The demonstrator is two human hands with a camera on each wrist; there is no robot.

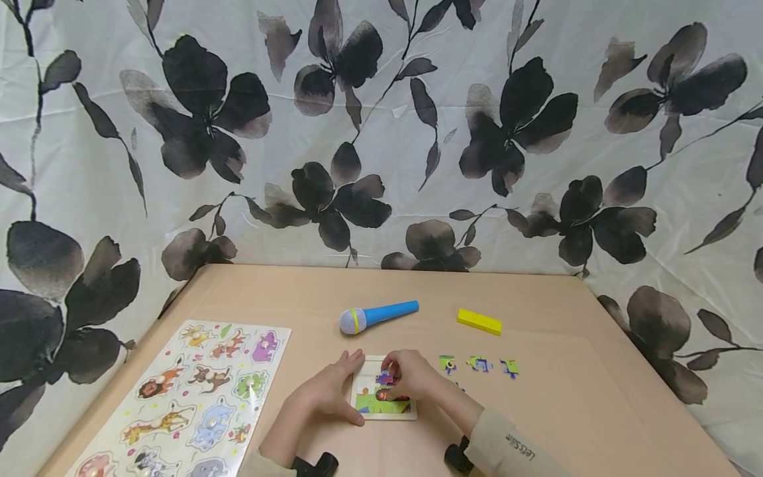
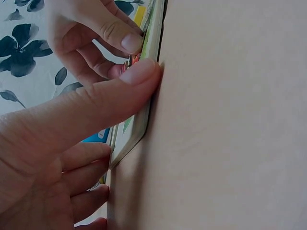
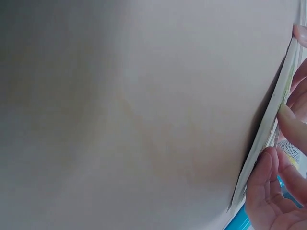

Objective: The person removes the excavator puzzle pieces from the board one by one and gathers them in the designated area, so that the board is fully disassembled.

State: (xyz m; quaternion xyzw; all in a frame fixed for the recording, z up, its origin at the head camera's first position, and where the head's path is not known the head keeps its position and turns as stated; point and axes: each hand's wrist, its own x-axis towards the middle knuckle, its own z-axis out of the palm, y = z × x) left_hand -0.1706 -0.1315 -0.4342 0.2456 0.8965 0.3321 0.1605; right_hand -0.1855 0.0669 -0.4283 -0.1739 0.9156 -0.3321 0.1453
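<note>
A small jigsaw puzzle board (image 1: 387,417) with a pale frame lies flat on the table, green pieces along its near side. My left hand (image 1: 328,391) steadies its left side, thumb at the near corner and fairly straight fingers at the far one. In the left wrist view that thumb (image 2: 122,88) lies along the frame's edge. Over the board, the bent fingers and thumb of my right hand (image 1: 411,376) pinch a purple puzzle piece (image 1: 385,379), partly hidden by the fingers. Several loose puzzle pieces (image 1: 479,364) lie to the right of the board.
Behind the board lies a blue toy microphone (image 1: 387,313), with a yellow block (image 1: 479,322) to its right. A sheet of animal stickers (image 1: 199,397) covers the table's left side. A flowered cloth (image 1: 417,199) hangs behind the table (image 1: 554,411).
</note>
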